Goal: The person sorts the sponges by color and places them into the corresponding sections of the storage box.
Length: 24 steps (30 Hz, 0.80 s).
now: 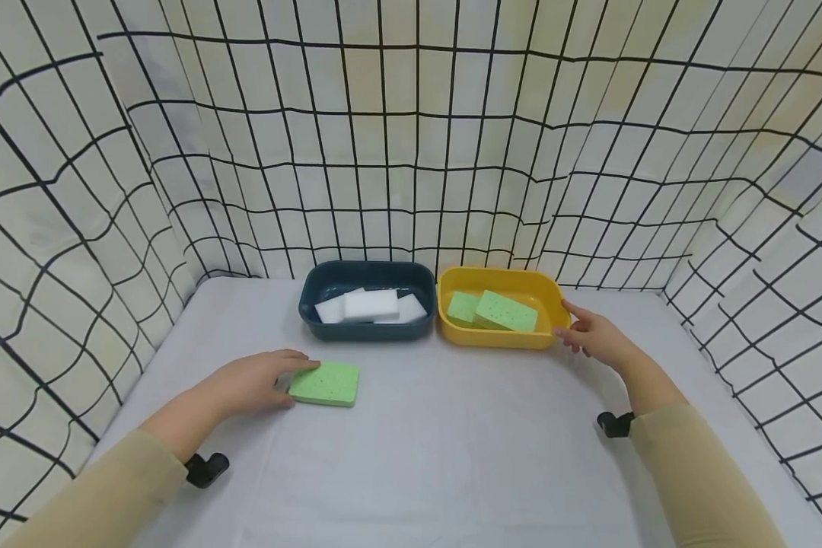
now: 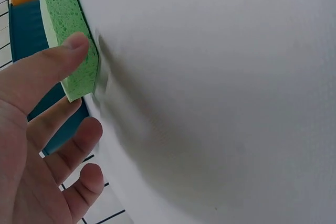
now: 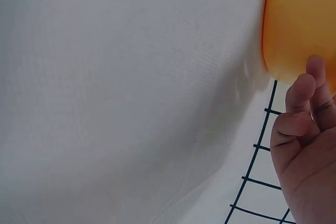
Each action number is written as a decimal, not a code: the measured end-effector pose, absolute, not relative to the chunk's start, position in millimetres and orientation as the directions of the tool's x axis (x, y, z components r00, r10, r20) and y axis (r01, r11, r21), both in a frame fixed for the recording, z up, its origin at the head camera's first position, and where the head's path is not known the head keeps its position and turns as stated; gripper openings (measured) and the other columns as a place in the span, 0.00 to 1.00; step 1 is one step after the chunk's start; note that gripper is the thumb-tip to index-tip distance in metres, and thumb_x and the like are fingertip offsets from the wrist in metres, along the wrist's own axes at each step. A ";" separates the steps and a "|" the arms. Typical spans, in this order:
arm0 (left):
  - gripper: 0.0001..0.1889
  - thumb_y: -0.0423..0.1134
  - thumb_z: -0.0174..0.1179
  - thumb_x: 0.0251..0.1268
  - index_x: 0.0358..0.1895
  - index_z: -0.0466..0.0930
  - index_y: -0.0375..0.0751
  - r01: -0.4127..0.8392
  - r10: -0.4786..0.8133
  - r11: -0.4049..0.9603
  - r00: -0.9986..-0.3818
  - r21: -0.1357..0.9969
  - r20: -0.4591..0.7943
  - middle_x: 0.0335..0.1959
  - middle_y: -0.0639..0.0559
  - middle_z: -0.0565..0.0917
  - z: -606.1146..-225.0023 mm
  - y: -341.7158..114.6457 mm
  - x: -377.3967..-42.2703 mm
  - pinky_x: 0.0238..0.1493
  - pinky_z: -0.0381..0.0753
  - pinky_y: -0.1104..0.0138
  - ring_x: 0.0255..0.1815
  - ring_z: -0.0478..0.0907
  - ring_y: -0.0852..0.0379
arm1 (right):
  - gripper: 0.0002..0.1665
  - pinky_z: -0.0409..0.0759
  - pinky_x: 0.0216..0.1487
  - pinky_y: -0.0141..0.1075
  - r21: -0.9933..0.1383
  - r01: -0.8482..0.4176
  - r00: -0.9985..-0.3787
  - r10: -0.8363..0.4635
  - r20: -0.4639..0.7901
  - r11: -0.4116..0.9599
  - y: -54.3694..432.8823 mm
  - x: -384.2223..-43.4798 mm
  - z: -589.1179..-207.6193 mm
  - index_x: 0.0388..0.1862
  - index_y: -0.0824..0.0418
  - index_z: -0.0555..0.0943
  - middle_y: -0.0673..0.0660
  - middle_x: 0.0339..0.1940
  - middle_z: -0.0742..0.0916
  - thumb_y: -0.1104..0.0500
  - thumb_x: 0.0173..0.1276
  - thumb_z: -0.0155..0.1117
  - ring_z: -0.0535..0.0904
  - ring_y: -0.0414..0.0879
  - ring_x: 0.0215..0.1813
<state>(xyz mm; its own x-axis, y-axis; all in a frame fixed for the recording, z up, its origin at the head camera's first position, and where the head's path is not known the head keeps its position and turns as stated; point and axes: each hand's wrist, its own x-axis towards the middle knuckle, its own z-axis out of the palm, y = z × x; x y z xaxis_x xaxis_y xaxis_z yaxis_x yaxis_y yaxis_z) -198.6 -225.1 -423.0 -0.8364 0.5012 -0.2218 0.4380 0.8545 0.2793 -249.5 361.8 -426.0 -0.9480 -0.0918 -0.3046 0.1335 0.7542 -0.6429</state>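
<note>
My left hand pinches a light green sponge by its left end, low over the white cloth. In the left wrist view the thumb presses one face of the sponge, and the other fingers are loosely bent beside it. At the yellow bin, my right hand grips the right end with thumb and finger at the rim. The right wrist view has several fingers curled at the bin's end. Two green sponges lie inside this bin.
Left of the yellow bin stands a dark blue bin with several white sponges in it. A white cloth covers the table. Black grid netting over pale sheets rises at the back and both sides.
</note>
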 end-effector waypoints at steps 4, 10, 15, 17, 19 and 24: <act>0.34 0.44 0.72 0.58 0.70 0.73 0.53 0.432 0.501 0.853 -0.836 0.293 -0.223 0.70 0.44 0.72 -423.3 -225.1 -199.2 0.65 0.67 0.40 0.71 0.66 0.38 | 0.51 0.74 0.39 0.38 -0.642 0.130 -0.949 -0.092 -0.300 0.756 362.0 -249.5 -425.8 0.83 0.49 0.46 0.60 0.37 0.83 0.38 0.71 0.61 0.75 0.54 0.37; 0.33 0.44 0.72 0.57 0.69 0.74 0.54 0.426 0.497 0.852 -0.841 0.306 -0.214 0.69 0.44 0.73 -422.3 -225.0 -198.8 0.65 0.67 0.40 0.70 0.67 0.37 | 0.51 0.74 0.39 0.38 -0.641 0.130 -0.949 -0.092 -0.301 0.756 361.8 -249.5 -425.8 0.83 0.48 0.46 0.60 0.37 0.83 0.38 0.71 0.61 0.75 0.54 0.37; 0.33 0.45 0.71 0.59 0.70 0.73 0.56 0.470 0.525 0.831 -0.840 0.296 -0.139 0.70 0.46 0.71 -420.2 -226.5 -198.1 0.58 0.75 0.45 0.62 0.75 0.42 | 0.51 0.74 0.39 0.37 -0.644 0.131 -0.948 -0.095 -0.304 0.754 362.3 -249.0 -425.8 0.83 0.48 0.46 0.61 0.37 0.83 0.39 0.71 0.61 0.75 0.54 0.38; 0.33 0.46 0.70 0.60 0.70 0.72 0.57 0.481 0.530 0.824 -0.841 0.298 -0.110 0.71 0.47 0.70 -418.3 -225.7 -197.5 0.53 0.78 0.49 0.56 0.78 0.47 | 0.51 0.74 0.39 0.37 -0.641 0.135 -0.948 -0.089 -0.305 0.755 362.2 -249.2 -425.7 0.83 0.48 0.46 0.61 0.37 0.83 0.38 0.71 0.61 0.75 0.54 0.38; 0.33 0.47 0.69 0.62 0.71 0.71 0.58 0.479 0.527 0.823 -0.845 0.306 -0.092 0.71 0.49 0.69 -416.7 -223.8 -197.0 0.48 0.79 0.52 0.49 0.79 0.52 | 0.51 0.74 0.40 0.37 -0.639 0.136 -0.949 -0.087 -0.304 0.757 361.7 -249.6 -425.4 0.83 0.48 0.46 0.61 0.38 0.83 0.38 0.71 0.60 0.75 0.55 0.38; 0.34 0.51 0.67 0.64 0.73 0.68 0.61 0.461 0.500 0.830 -0.864 0.315 -0.053 0.73 0.49 0.67 -411.1 -212.4 -195.2 0.49 0.80 0.50 0.52 0.80 0.48 | 0.51 0.74 0.40 0.37 -0.640 0.142 -0.949 -0.081 -0.305 0.755 360.0 -250.0 -425.6 0.83 0.47 0.46 0.61 0.39 0.83 0.37 0.71 0.60 0.75 0.54 0.38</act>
<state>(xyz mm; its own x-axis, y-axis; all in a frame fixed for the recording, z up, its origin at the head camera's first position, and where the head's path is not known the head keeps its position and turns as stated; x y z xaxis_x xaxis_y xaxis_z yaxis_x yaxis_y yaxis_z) -195.2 -212.4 -411.1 -0.8644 0.5001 -0.0528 0.4608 0.8297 0.3151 -250.0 360.0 -425.6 -0.9488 -0.0808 -0.3055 0.1417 0.7554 -0.6397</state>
